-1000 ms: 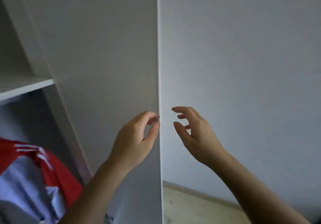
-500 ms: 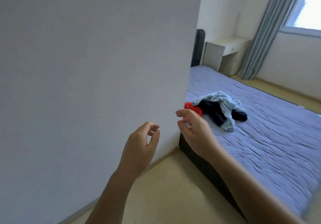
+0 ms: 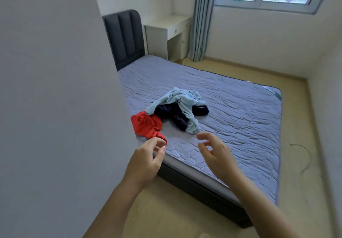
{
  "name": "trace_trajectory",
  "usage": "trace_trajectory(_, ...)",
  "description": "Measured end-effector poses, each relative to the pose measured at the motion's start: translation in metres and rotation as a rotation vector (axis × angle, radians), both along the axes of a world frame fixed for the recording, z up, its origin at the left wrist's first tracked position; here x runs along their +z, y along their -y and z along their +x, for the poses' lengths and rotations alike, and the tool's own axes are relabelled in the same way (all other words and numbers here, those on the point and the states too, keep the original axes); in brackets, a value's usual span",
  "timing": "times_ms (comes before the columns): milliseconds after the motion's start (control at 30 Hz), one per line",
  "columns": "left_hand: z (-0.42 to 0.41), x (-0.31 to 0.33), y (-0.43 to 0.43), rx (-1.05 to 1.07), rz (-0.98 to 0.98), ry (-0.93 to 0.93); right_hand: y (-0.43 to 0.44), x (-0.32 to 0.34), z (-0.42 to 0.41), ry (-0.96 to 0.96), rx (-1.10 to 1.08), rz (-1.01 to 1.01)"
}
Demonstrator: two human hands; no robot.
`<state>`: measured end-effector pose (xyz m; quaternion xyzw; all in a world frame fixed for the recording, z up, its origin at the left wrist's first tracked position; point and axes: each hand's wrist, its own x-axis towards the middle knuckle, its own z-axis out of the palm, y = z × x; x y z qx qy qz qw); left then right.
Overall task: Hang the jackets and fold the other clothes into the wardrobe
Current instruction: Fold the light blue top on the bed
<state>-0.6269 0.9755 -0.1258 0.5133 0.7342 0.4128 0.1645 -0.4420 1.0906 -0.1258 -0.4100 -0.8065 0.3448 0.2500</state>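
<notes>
Taking one piece at a time looks wisest: the red garment (image 3: 147,125) lies nearest on the bed (image 3: 240,126), just beyond the left hand (image 3: 148,156), beside the tangled light-blue printed garment (image 3: 177,100) and navy garment (image 3: 167,111). Both hands, the right hand (image 3: 218,156) included, hover empty with fingers loosely curled. No writing is legible.

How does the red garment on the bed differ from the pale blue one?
The red garment is plain; the pale blue garment carries a small dark print. The red garment lies bunched on the mattress, nearer the near edge; the pale blue garment sprawls over dark navy clothes. Both are crumpled and unfolded.
</notes>
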Motion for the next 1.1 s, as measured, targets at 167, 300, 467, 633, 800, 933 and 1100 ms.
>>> trace_trajectory(167, -0.017, -0.034, -0.109, 0.045, -0.043, -0.004, -0.125, -0.033, -0.017, 0.049, 0.008, -0.072)
trace_trajectory(300, -0.035, -0.049, -0.196, 0.088, -0.087, 0.037, -0.223, -0.047, -0.048, 0.086, 0.025, -0.155)
trace_trajectory(467, -0.088, -0.105, -0.317, 0.133, -0.152, 0.027, -0.345, -0.098, -0.105, 0.176, 0.03, -0.205)
trace_trajectory(633, -0.145, -0.203, -0.416, 0.216, -0.327, 0.085, -0.435, -0.185, -0.152, 0.366, 0.015, -0.251)
trace_trajectory(800, -0.223, -0.3, -0.509, 0.106, -0.502, -0.113, -0.501, -0.278, -0.21, 0.48, -0.008, -0.31)
trace_trajectory(933, -0.292, -0.353, -0.58, 0.079, -0.58, -0.337, -0.546, -0.349, -0.262, 0.501, -0.033, -0.333)
trace_trajectory(1100, -0.347, -0.399, -0.641, 0.063, -0.616, -0.563, -0.589, -0.409, -0.309, 0.511, -0.021, -0.326)
